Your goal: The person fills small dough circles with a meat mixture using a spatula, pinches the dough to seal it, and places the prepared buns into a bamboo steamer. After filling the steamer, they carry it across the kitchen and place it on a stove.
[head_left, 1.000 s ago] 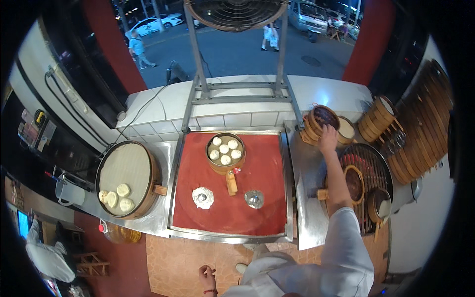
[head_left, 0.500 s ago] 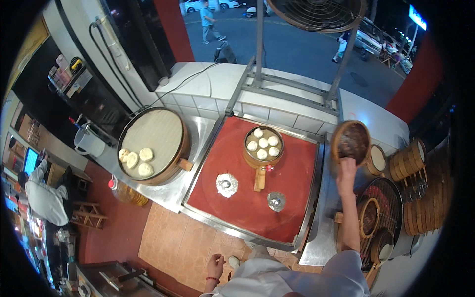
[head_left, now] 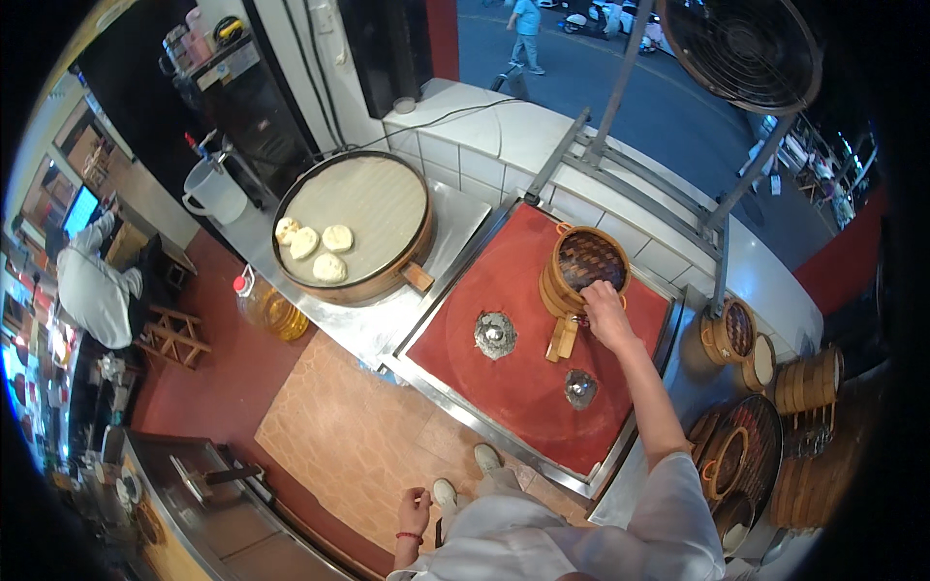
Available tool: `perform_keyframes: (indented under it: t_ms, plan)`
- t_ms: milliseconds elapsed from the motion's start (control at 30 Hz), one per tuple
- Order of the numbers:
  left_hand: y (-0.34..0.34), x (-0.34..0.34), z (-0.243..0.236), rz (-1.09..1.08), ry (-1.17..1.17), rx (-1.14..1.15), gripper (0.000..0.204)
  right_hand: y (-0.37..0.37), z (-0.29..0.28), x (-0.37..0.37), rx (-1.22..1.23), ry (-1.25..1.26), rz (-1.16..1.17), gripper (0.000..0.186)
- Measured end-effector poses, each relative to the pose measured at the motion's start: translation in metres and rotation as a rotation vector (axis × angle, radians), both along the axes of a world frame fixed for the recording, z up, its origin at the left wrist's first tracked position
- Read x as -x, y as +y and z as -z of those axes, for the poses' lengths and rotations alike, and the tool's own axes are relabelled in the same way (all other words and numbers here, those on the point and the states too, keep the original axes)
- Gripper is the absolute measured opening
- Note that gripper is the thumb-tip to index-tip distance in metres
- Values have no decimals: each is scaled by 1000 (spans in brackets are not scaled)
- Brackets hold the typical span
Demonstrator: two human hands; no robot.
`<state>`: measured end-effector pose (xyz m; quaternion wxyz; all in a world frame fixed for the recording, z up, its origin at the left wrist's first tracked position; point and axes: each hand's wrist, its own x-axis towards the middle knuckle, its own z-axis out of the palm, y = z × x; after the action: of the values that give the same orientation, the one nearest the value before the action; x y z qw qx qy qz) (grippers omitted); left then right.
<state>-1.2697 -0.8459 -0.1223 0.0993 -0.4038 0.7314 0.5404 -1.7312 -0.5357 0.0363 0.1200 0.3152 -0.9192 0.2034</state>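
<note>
My right hand (head_left: 606, 312) is closed on the near edge of a steamer lid (head_left: 589, 256) of dark woven strips with a pale bamboo rim. The lid sits on or just over a round bamboo steamer (head_left: 552, 290), hiding what is inside. Wooden handles (head_left: 561, 340) stick out from the steamer's near side. It stands on a red worktop (head_left: 465, 387) that has two round metal fittings. Low by my body, my left hand (head_left: 414, 509) hangs with its fingers curled and nothing visible in it.
At left, a large round steamer (head_left: 378, 208) holds several pale buns (head_left: 329, 267). Bamboo steamers (head_left: 728, 329) and stacked baskets (head_left: 809, 382) crowd the right. A metal frame (head_left: 630, 189) carrying a fan (head_left: 741, 48) rises behind. An oil jug (head_left: 271, 308) stands on the floor.
My right hand has brought the lid left from the side counter onto or over the steamer, covering the white buns seen there. The view has turned; my left hand stays low.
</note>
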Motion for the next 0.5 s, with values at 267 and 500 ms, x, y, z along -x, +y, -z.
perform_keyframes:
  t_ms: [267, 500]
  plan:
    - [-7, 3, 49, -31, 50, 42, 32, -27, -14, 24, -7, 220, 265, 41]
    - [-5, 76, 136, -64, 22, -55, 37, 16, 51, 53, -234, 153, 285, 49]
